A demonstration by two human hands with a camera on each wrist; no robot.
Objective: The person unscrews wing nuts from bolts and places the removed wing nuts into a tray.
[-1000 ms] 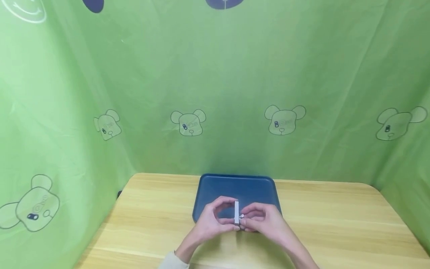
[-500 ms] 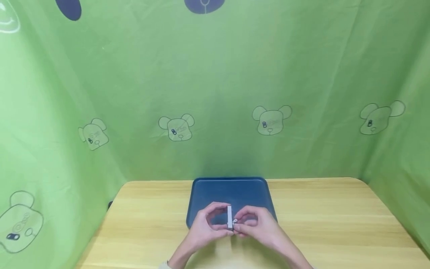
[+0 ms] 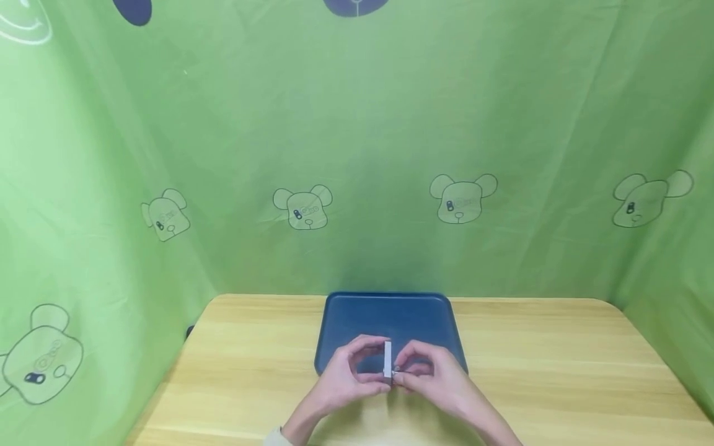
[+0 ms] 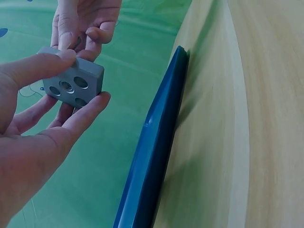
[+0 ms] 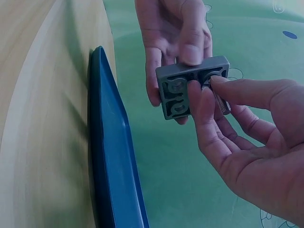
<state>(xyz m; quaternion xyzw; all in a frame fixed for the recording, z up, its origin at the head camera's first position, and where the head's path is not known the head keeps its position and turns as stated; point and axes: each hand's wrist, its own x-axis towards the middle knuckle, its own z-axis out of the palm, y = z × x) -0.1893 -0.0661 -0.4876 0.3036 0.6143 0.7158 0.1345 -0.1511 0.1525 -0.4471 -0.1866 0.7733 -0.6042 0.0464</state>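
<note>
In the head view my left hand [image 3: 347, 373] grips a grey rectangular block [image 3: 387, 359] by its edges and holds it upright above the tray's near side. Several round holes show in the block [image 4: 76, 84] in the left wrist view, one of them threaded. Its other face, in the right wrist view, has recessed hollows. There, my right hand [image 5: 251, 128] pinches a small metal screw [image 5: 222, 104] with thumb and fingers against that face. The threaded shank sticks out beside the fingertips; they hide its other end, so I cannot tell whether it sits in a hole.
A blue tray [image 3: 390, 316] with a raised rim lies on the light wooden table [image 3: 558, 365], behind and below the hands. Green curtain [image 3: 357, 124] printed with bear heads surrounds the table at the back and both sides.
The small metal piece in my right fingers has turned and come closer to the block's face. My left hand keeps its grip. The head view has shifted slightly.
</note>
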